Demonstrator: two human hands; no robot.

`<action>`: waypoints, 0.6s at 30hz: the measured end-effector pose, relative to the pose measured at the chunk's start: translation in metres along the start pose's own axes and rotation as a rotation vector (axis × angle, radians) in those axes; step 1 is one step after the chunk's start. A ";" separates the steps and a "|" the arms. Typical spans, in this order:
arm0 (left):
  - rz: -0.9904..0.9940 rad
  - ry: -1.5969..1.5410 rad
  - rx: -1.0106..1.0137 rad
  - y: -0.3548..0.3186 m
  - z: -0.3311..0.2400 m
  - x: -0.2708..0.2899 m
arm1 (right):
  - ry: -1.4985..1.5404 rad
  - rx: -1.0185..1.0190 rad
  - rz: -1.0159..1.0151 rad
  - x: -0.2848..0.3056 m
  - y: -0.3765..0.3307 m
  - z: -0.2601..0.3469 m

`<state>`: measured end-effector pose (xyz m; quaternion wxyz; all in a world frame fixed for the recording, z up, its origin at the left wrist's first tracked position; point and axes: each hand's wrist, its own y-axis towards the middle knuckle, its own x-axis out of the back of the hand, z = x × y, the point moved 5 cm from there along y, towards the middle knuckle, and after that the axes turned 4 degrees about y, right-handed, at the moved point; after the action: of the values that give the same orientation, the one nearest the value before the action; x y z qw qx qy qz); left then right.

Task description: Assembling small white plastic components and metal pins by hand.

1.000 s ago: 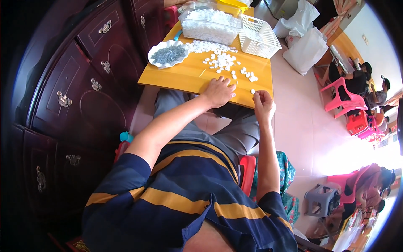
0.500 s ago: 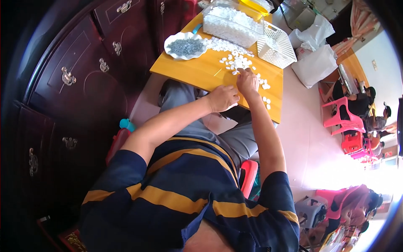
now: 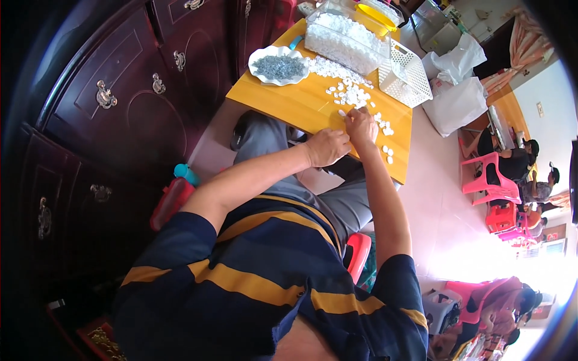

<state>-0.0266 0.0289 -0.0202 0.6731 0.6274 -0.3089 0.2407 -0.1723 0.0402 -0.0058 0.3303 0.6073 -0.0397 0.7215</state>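
Observation:
My right hand is at the front part of the wooden table, its fingers bent and drawn together. A small white piece shows right at its fingertips. Close beside it on the left, my left hand is curled at the table's near edge; whatever lies inside its fingers is hidden. Just beyond my hands a loose pile of small white pieces is spread over the tabletop. Several more white pieces lie to the right of my right hand.
A scalloped white plate holds small grey pieces. Behind stand a clear bin full of white pieces, a yellow container and a white perforated basket. Dark cabinets border the left; white sacks, pink chairs and seated people are right.
My right hand has drawn back slightly from the pile toward me, and a white piece now shows at its fingertips. My left hand stays curled at the table edge. The view has shifted a little.

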 end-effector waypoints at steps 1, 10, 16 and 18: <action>-0.026 -0.073 0.014 -0.001 0.000 0.002 | 0.001 -0.005 -0.005 0.001 -0.004 -0.001; -0.121 -0.542 0.520 -0.040 0.028 0.043 | 0.073 0.011 0.045 0.006 -0.019 0.011; -0.164 -0.661 0.811 -0.072 0.056 0.048 | 0.084 -0.035 0.100 0.006 -0.014 0.014; -0.221 -0.702 0.836 -0.072 0.062 0.048 | 0.063 -0.055 0.144 0.006 -0.012 0.016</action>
<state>0.0508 -0.0429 -0.0349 0.2448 0.9123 -0.3250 0.0473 -0.1524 0.0453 0.0000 0.2952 0.5706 -0.0924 0.7607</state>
